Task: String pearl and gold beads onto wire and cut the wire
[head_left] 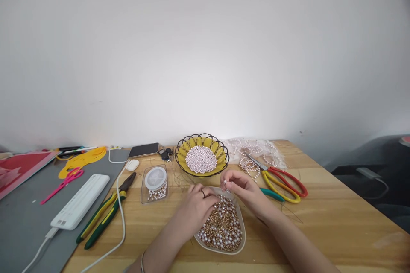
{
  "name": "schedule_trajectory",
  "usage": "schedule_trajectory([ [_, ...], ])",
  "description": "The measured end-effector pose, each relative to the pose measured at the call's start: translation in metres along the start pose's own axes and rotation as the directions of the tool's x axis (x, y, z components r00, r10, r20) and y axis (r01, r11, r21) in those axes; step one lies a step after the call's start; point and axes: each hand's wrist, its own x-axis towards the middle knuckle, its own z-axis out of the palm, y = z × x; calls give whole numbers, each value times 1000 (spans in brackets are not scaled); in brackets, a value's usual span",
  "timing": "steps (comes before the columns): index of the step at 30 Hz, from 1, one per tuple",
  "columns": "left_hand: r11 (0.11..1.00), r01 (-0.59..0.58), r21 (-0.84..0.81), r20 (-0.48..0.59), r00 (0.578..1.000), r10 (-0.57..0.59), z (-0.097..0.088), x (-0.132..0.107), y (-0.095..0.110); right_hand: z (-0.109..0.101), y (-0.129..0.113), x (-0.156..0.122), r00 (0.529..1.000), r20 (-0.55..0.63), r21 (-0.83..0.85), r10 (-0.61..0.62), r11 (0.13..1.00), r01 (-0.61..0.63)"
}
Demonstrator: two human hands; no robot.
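Note:
A white bowl [242, 239] stands in front of me, heaped with white pearl beads and small gold beads [222, 226]. My left hand [199, 205] is over its left rim, fingers bent down onto the beads. The fingertips are partly hidden, so what they hold is not plain. Above the far right rim my right hand [240, 185] is closed in a pinch on small pearl beads [226, 185]; any thread through them is too fine to make out. Just beyond both hands, a yellow basket [181, 153] with a black wire rim holds many pale pink beads [201, 159].
Scissors [283, 183] with red and yellow handles and bead strands [250, 166] lie at the right. Left are a lidded clear box [154, 198], pliers [105, 213], a white power bank [80, 201] with a cable, a phone [144, 149] and pink scissors [62, 184].

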Motion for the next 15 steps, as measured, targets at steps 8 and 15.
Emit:
schedule_trajectory([
  [8, 1000, -7, -11, -14, 1000, 7, -1, 2, -2, 2, -2, 0, 999, 3, 0, 38, 999, -38],
  [15, 997, 24, -69, -81, 996, -30, -5, 2, 5, 3, -4, -1, 998, 12, -11, 54, 998, -54],
])
